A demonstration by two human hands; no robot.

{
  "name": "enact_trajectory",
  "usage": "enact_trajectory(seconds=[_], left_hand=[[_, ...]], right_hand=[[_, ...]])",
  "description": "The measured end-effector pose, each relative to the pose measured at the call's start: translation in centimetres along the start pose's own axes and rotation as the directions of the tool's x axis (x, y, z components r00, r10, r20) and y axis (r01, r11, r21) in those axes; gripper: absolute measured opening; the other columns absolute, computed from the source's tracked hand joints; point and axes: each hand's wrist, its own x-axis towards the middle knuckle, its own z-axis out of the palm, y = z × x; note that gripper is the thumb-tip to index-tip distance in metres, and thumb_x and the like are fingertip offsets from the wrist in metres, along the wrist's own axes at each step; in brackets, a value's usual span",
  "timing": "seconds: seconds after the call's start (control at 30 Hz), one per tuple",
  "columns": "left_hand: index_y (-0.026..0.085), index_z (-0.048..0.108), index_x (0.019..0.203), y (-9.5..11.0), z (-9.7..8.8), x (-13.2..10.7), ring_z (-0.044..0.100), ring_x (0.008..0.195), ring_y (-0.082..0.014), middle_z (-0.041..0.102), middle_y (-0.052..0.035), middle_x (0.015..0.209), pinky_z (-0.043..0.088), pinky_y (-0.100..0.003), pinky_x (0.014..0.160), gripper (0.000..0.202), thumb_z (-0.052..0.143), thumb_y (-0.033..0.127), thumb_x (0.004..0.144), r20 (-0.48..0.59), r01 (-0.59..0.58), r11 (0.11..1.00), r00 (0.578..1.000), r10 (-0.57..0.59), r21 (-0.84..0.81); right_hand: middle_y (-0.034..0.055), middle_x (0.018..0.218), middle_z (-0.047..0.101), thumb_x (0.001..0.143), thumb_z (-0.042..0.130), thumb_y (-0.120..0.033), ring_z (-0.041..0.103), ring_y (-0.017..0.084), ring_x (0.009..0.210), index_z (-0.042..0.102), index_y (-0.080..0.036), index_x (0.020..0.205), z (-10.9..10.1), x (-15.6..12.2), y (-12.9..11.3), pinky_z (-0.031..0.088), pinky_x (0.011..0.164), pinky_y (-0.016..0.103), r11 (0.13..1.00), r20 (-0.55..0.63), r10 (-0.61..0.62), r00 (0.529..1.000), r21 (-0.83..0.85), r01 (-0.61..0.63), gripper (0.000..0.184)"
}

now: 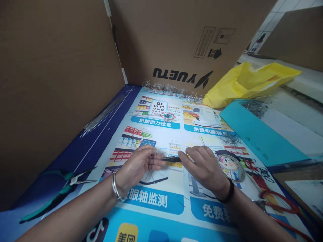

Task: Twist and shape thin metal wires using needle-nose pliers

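Observation:
In the middle of the head view my right hand (202, 164) is wrapped round a pair of dark pliers (173, 159), whose narrow tip points left. The tip reaches the fingers of my left hand (143, 161), which are pinched together on a thin metal wire (165, 155); most of that wire is hidden or too fine to follow. Loose wire pieces (154, 176) lie on the printed sheet below my left hand. Green-handled long-nose pliers (72, 180) rest at the left with their jaws apart.
Cardboard walls (174, 40) stand at the back and left. Straight wires (103, 116) lie at left; tangled wire pieces (171, 88) line the back. A yellow bag (242, 84), a teal folder (257, 134), a round clear tape roll (231, 167) and red-handled scissors (280, 201) are at right.

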Motion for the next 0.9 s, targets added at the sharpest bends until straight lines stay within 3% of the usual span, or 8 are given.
enact_trajectory(seconds=[0.4, 0.63, 0.77, 0.9], left_hand=[[0.014, 0.051, 0.076, -0.10, -0.19, 0.03, 0.068, 0.064, -0.0183, 0.067, -0.0043, 0.071, 0.053, -0.032, 0.065, 0.011, 0.055, 0.022, 0.081, 0.033, 0.001, 1.000, 0.999, -0.001, -0.001], [0.015, 0.049, 0.073, 0.08, 0.09, -0.22, 0.067, 0.062, -0.0162, 0.065, -0.0027, 0.070, 0.048, -0.026, 0.060, 0.016, 0.057, 0.028, 0.080, 0.045, -0.003, 0.999, 0.999, 0.001, 0.050], [0.017, 0.045, 0.071, 0.29, 0.34, -0.55, 0.066, 0.064, -0.0154, 0.064, -0.0014, 0.072, 0.047, -0.026, 0.062, 0.020, 0.054, 0.030, 0.083, 0.067, -0.090, 0.989, 0.994, 0.082, 0.118], [0.017, 0.048, 0.072, 0.44, 0.07, -0.63, 0.064, 0.069, -0.0144, 0.065, -0.0021, 0.078, 0.047, -0.028, 0.069, 0.020, 0.051, 0.031, 0.086, 0.138, -0.252, 0.916, 0.966, 0.218, 0.312]], right_hand=[[0.0063, 0.085, 0.062, 0.085, 0.052, -0.011, 0.050, 0.018, 0.079, 0.062, -0.018, 0.096, -0.17, 0.18, 0.02, 0.033, 0.068, 0.034, 1.000, -0.038, -0.021, 0.999, 0.003, 0.021, 0.016], [0.0055, 0.084, 0.062, 0.087, 0.050, -0.014, 0.048, 0.018, 0.076, 0.061, -0.018, 0.097, -0.04, -0.03, 0.12, 0.032, 0.066, 0.034, 1.000, 0.015, -0.017, 1.000, 0.024, 0.016, 0.016], [0.0040, 0.076, 0.059, 0.086, 0.051, -0.016, 0.045, 0.017, 0.070, 0.061, -0.017, 0.093, 0.08, 0.00, 0.16, 0.030, 0.062, 0.033, 0.999, 0.062, 0.003, 0.998, 0.046, -0.006, 0.012], [0.0035, 0.071, 0.056, 0.085, 0.051, -0.015, 0.045, 0.017, 0.068, 0.061, -0.017, 0.087, 0.02, 0.22, 0.16, 0.031, 0.062, 0.031, 0.995, 0.141, 0.024, 0.990, 0.094, -0.038, 0.010]])
